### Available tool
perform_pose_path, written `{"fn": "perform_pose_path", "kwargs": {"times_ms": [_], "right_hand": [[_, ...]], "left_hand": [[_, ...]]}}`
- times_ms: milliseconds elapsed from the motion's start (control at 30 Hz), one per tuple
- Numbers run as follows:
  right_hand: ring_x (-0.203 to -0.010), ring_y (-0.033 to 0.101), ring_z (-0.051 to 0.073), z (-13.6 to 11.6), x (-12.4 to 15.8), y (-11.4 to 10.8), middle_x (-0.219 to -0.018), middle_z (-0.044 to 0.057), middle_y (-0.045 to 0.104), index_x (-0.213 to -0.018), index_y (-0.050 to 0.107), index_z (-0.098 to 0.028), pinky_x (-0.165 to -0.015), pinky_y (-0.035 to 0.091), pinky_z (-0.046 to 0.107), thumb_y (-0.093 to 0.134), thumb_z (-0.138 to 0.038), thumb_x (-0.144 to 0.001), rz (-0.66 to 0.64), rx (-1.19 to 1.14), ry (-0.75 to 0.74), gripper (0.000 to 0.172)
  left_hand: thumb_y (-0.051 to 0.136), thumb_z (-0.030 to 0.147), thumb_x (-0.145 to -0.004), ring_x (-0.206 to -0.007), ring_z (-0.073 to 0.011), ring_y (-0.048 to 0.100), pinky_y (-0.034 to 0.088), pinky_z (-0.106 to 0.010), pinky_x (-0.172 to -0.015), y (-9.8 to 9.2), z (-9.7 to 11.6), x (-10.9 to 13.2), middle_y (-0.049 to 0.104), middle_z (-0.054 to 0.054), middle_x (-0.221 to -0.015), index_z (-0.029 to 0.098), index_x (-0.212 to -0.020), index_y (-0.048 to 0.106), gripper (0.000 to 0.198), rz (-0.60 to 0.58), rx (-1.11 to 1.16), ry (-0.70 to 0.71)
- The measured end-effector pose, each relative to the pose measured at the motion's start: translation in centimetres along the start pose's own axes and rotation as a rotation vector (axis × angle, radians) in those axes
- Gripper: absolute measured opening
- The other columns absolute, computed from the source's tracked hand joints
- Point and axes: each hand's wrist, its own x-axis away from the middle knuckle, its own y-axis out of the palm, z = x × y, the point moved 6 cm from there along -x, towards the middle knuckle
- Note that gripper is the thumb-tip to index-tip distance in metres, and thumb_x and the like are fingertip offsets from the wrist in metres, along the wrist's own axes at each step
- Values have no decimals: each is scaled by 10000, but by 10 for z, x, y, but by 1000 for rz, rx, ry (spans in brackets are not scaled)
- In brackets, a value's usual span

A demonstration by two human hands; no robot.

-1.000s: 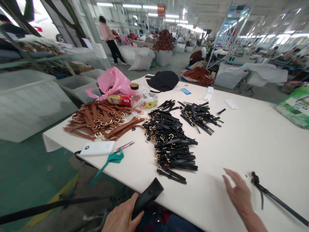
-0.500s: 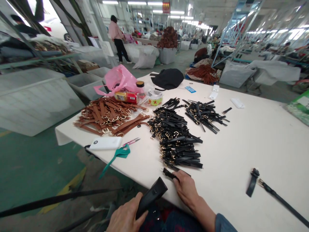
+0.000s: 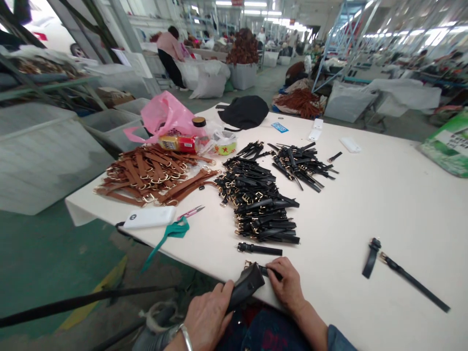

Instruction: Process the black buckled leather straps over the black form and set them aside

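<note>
My left hand is closed round a black strap end at the table's near edge. Beside it my right hand pinches a short black buckle strap that lies on the white table. One more short black strap lies just beyond my fingers. Behind it is a big heap of black buckle straps. A long thin black strap and a short black loop piece lie to the right.
A heap of brown straps, a second black pile, a white power bank, pink snips and a pink bag lie on the table. A person stands by bins far back.
My right hand swept from the right side of the table to the near edge and took hold of a short black strap. My left hand brought its strap end up beside it.
</note>
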Motion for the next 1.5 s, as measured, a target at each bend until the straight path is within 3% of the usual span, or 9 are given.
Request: {"fn": "perform_pose_path", "kwargs": {"times_ms": [467, 567, 667, 833, 1000, 1133, 1500], "right_hand": [[-727, 527, 171, 7, 0, -6, -734, 35, 574, -817, 582, -194, -665, 431, 286, 491, -199, -786, 11, -111, 25, 96], [-728, 521, 168, 8, 0, -6, -736, 30, 565, -796, 570, -195, -670, 428, 284, 482, -181, -782, 1, -117, 44, 91], [-733, 519, 171, 6, 0, -5, -731, 30, 557, -766, 565, -196, -675, 428, 288, 473, -169, -781, -4, -108, 44, 98], [-783, 525, 183, 3, 1, -4, -788, 44, 565, -863, 594, -208, -696, 437, 300, 462, -164, -785, 5, -81, 17, 160], [-797, 512, 177, -2, 1, 0, -812, 48, 553, -956, 613, -229, -672, 426, 285, 419, -113, -795, -53, -46, -20, 278], [-806, 489, 186, -10, -1, 4, -819, 47, 540, -994, 616, -240, -687, 380, 313, 436, -76, -750, -56, 106, -95, 345], [-783, 462, 180, -21, -6, 9, -793, 36, 537, -892, 624, -221, -703, 302, 333, 488, -181, -799, -97, 189, -164, 170]], "left_hand": [[445, 169, -718, -855, -263, 591, 474, -396, -728, -36, 46, -17, 605, -98, -952, 166, -1167, 407, 450, -75, -125, 65], [426, 212, -753, -894, -268, 580, 464, -410, -765, -31, 33, -18, 599, -107, -1003, 163, -1217, 358, 471, -49, -116, 71], [377, 247, -799, -977, -265, 552, 438, -409, -830, -22, 4, -13, 576, -117, -1091, 174, -1244, 332, 454, -35, -114, 30], [363, 305, -813, -989, -252, 548, 427, -395, -843, -15, -21, -7, 582, -101, -1102, 194, -1238, 341, 439, -2, -78, -5], [361, 327, -810, -936, -244, 569, 434, -384, -808, -17, -27, -9, 603, -97, -1039, 191, -1219, 352, 432, 32, -88, -73], [370, 287, -799, -911, -240, 573, 441, -365, -771, -21, -19, -14, 604, -92, -1009, 186, -1217, 340, 431, 34, -89, -26], [379, 302, -789, -880, -255, 589, 448, -379, -737, -23, -16, -21, 624, -95, -936, 178, -1156, 379, 388, 55, -25, -40]]}}
